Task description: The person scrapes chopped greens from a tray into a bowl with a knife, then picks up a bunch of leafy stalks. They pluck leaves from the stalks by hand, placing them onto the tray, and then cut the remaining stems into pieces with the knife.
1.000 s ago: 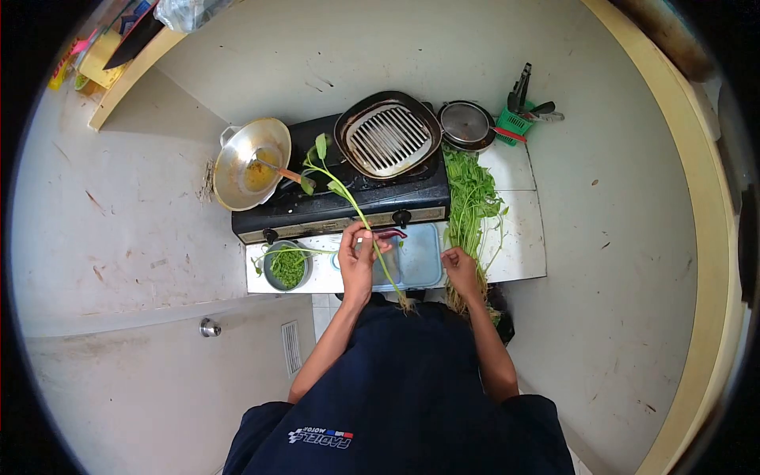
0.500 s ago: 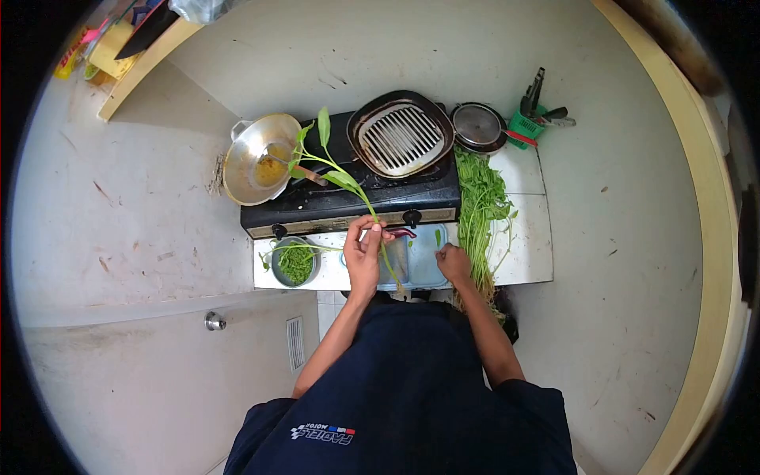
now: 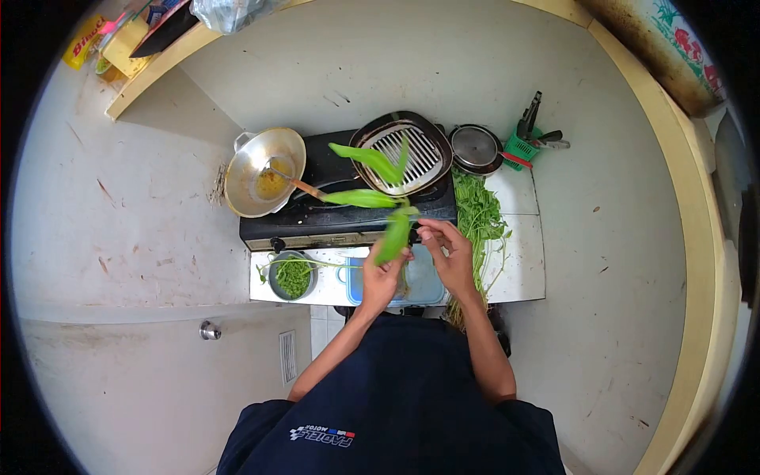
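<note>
My left hand point(image 3: 381, 279) is closed around a stalk of leafy greens point(image 3: 378, 162), whose long leaves rise over the front of the stove; one leaf hangs blurred across the fingers. Close beside the upper stalk, my right hand point(image 3: 453, 265) has its thumb and forefinger bent toward each other; what lies between them cannot be made out. Below both hands is a blue-rimmed tray point(image 3: 428, 289), partly covered by them. At left, a grey bowl point(image 3: 314, 283) holds chopped greens point(image 3: 293, 278), and a thin stem crosses its rim. A bunch of leafy greens point(image 3: 480, 207) lies at right.
Behind the hands is a black stove point(image 3: 332, 218). On it are a wok point(image 3: 239, 180) with a wooden-handled utensil and a ridged grill pan point(image 3: 366, 165). A round pan point(image 3: 476, 146) and a green utensil basket point(image 3: 518, 149) stand back right. Walls close both sides.
My right hand has risen from the tray to the stalk. The stalk in my left hand has swung right, its leaves now nearer the camera. The view has shifted slightly.
</note>
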Demonstrator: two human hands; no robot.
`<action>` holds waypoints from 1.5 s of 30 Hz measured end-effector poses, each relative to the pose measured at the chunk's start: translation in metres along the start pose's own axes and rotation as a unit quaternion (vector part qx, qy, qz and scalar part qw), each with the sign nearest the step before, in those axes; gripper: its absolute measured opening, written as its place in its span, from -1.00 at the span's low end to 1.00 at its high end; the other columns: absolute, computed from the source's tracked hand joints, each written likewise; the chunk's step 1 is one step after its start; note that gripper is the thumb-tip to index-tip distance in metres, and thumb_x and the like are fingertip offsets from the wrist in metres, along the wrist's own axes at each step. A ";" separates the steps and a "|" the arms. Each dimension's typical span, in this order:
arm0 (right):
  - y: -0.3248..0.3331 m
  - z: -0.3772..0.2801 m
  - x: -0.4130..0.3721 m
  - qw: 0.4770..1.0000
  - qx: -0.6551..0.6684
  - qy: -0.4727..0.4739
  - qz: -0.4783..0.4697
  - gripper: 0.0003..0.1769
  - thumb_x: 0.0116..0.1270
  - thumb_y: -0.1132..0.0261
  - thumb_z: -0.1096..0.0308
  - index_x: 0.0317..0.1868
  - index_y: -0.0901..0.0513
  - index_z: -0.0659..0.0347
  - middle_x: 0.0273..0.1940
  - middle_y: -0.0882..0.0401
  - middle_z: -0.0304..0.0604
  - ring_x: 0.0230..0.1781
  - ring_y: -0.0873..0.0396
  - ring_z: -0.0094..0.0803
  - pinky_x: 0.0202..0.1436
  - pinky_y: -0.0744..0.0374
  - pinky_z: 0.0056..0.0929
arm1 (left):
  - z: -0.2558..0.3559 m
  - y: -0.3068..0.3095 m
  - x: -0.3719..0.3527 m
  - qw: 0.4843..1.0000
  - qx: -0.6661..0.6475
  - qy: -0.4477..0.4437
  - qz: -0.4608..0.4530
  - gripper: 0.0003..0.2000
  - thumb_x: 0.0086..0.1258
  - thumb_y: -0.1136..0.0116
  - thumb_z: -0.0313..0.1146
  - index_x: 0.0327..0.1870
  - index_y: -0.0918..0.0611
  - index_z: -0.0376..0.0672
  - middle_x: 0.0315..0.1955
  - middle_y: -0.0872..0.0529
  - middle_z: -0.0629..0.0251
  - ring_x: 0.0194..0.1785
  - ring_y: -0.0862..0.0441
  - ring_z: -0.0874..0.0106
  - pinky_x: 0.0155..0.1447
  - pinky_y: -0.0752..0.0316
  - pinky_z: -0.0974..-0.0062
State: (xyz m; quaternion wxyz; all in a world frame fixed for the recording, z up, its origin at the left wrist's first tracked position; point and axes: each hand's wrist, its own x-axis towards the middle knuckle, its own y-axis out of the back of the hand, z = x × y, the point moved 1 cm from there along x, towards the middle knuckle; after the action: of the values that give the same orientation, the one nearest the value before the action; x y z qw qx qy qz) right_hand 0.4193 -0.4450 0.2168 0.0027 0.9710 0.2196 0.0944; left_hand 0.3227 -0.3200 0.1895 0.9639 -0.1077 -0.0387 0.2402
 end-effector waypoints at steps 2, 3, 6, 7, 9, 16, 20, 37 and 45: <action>-0.003 -0.006 0.000 1.000 0.022 0.017 0.003 -0.77 0.43 -0.37 0.38 0.00 -0.71 0.33 -0.16 -0.74 -0.11 -0.18 -0.71 -0.44 -0.10 -0.62 -0.46 | -0.009 -0.003 -0.002 1.000 0.001 -0.022 -0.020 -0.82 0.52 -0.17 -0.57 0.07 -0.54 -0.31 -0.13 -0.65 0.25 -0.05 -0.65 0.50 0.08 -0.60 0.52; -0.004 -0.004 -0.001 1.000 0.010 0.012 0.004 -0.77 0.42 -0.38 0.39 0.00 -0.71 0.33 -0.16 -0.74 -0.13 -0.17 -0.70 -0.46 -0.10 -0.61 -0.47 | -0.002 -0.006 -0.004 0.999 0.027 -0.023 -0.034 -0.79 0.52 -0.16 -0.60 0.11 -0.52 -0.30 -0.09 -0.63 0.26 -0.01 -0.64 0.49 0.09 -0.60 0.52; -0.005 -0.001 -0.008 0.998 0.059 -0.037 -0.002 -0.79 0.41 -0.38 0.50 0.02 -0.67 0.35 -0.11 -0.72 -0.16 -0.13 -0.65 -0.52 -0.01 -0.59 -0.51 | -0.009 -0.011 -0.007 0.998 -0.033 -0.007 -0.053 -0.79 0.52 -0.18 -0.53 0.10 -0.54 -0.31 -0.11 -0.67 0.21 -0.03 -0.65 0.46 0.07 -0.60 0.45; -0.005 0.000 -0.010 0.994 0.090 -0.059 -0.006 -0.78 0.40 -0.38 0.55 0.03 -0.65 0.36 -0.09 -0.70 -0.17 -0.11 -0.63 -0.53 0.04 -0.58 -0.53 | -0.009 -0.012 -0.008 0.997 -0.035 -0.003 -0.061 -0.79 0.54 -0.16 -0.53 0.11 -0.53 -0.31 -0.10 -0.66 0.22 -0.04 -0.66 0.46 0.09 -0.61 0.46; -0.003 0.005 -0.012 0.995 0.077 -0.055 -0.020 -0.81 0.40 -0.39 0.55 -0.01 -0.65 0.36 -0.10 -0.70 -0.17 -0.13 -0.63 -0.54 0.02 -0.58 -0.53 | -0.006 -0.011 -0.009 0.996 -0.040 0.006 -0.076 -0.79 0.57 -0.13 -0.52 0.13 -0.50 -0.32 -0.08 -0.65 0.24 -0.06 -0.67 0.46 0.13 -0.62 0.47; -0.003 0.004 -0.018 0.995 0.083 -0.052 0.011 -0.84 0.38 -0.40 0.55 -0.07 -0.65 0.36 -0.11 -0.69 -0.18 -0.14 -0.62 -0.55 -0.03 -0.58 -0.55 | 0.004 -0.015 -0.003 0.990 -0.105 0.079 -0.052 -0.79 0.64 -0.07 -0.38 0.11 -0.55 -0.32 -0.06 -0.69 0.25 -0.07 -0.70 0.48 0.13 -0.64 0.48; -0.005 0.004 -0.021 0.992 0.123 -0.007 0.029 -0.85 0.40 -0.39 0.54 -0.07 -0.65 0.35 -0.07 -0.65 -0.18 -0.10 -0.61 -0.55 -0.04 -0.57 -0.56 | 0.003 -0.014 -0.002 0.983 -0.135 0.106 -0.067 -0.82 0.62 -0.08 -0.41 0.09 -0.57 -0.29 -0.07 -0.68 0.28 -0.03 -0.68 0.48 0.17 -0.65 0.41; -0.017 0.014 -0.039 0.999 0.028 0.018 -0.013 -0.92 0.43 -0.35 0.53 -0.12 -0.67 0.34 -0.07 -0.59 -0.17 -0.09 -0.60 -0.50 -0.05 -0.61 -0.55 | -0.009 -0.006 -0.010 0.965 -0.233 0.119 0.014 -0.90 0.60 -0.11 -0.41 0.00 -0.58 -0.21 -0.14 -0.66 0.35 -0.09 -0.64 0.55 0.05 -0.59 0.44; -0.001 0.037 -0.040 0.987 0.135 -0.077 0.034 -0.87 0.48 -0.35 0.39 -0.11 -0.63 0.28 -0.18 -0.67 -0.25 -0.17 -0.62 -0.54 -0.10 -0.55 -0.58 | -0.007 0.010 -0.008 0.978 -0.173 0.099 0.055 -0.87 0.60 -0.10 -0.42 0.04 -0.55 -0.21 -0.12 -0.62 0.31 -0.11 -0.61 0.51 0.10 -0.59 0.44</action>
State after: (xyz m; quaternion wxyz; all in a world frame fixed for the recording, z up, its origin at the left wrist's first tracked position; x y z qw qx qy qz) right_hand 0.3898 -0.4599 0.1729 -0.1144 0.9738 0.1965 -0.0112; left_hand 0.3116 -0.3166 0.1805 0.9151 -0.2983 0.0218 0.2705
